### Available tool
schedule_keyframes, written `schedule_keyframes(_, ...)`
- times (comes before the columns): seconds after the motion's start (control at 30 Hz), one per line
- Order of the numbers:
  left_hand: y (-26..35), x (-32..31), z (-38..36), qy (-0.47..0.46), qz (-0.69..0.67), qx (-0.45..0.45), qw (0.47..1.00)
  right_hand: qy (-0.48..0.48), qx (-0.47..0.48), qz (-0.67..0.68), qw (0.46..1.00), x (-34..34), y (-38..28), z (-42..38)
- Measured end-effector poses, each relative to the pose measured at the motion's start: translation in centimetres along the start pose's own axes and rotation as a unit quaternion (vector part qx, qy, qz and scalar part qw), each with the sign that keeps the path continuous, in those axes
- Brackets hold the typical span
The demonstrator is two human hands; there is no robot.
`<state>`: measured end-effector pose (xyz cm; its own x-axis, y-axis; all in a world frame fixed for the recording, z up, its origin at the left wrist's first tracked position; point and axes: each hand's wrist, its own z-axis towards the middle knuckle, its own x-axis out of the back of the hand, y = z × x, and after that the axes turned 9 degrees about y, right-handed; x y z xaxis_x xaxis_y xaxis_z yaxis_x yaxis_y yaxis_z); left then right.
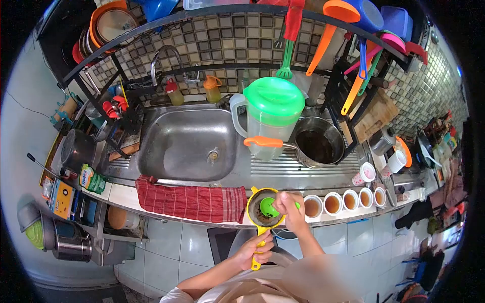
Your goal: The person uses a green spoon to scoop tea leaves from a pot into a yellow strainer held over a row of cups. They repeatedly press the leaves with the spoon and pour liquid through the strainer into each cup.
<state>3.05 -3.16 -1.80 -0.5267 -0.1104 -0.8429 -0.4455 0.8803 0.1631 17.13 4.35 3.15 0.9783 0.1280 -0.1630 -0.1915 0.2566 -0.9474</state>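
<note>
The left hand was closed around the handle of a yellow plastic strainer, gripping near the handle's lower end. The strainer's long axis ran roughly from the person's body outward toward the sink, handle pointing back at the person, round bowl at the far end over the counter edge. The right hand was closed on a small green plastic spoon, whose bowl pressed down into dark residue inside the strainer; the spoon's handle ran to the right, largely hidden by the fingers.

Just right of the right hand, a row of small white cups holding brown liquid stood along the counter edge. Left of the strainer, a red checked cloth lay draped over the edge. Beyond the grip stood a clear jug with a green lid, a steel pot with an orange handle, and the stainless steel sink.
</note>
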Motion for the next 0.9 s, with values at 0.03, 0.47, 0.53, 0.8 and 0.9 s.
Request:
schedule_keyframes(0.03,0.0,0.0,0.0,0.003,0.001,0.001,1.000,0.000,0.002,0.000,1.000,-0.3,0.0,-0.5)
schedule_keyframes(0.47,-0.1,0.5,0.0,0.004,0.006,0.008,1.000,-0.194,0.122,-0.151,0.962,-1.3,-1.8,-0.5)
schedule_keyframes(0.53,-0.2,0.6,-0.1,0.012,0.004,0.001,1.000,-0.214,0.114,-0.165,0.956,-1.9,-2.0,-0.5)
schedule_keyframes(0.8,0.0,0.9,0.0,0.004,0.001,0.016,1.000,-0.113,0.152,-0.146,0.971,-2.0,-0.7,-1.8)
schedule_keyframes(0.9,0.3,0.6,-0.2,-0.011,0.006,0.019,1.000,0.007,0.120,-0.081,0.989,-1.6,-0.6,-2.2)
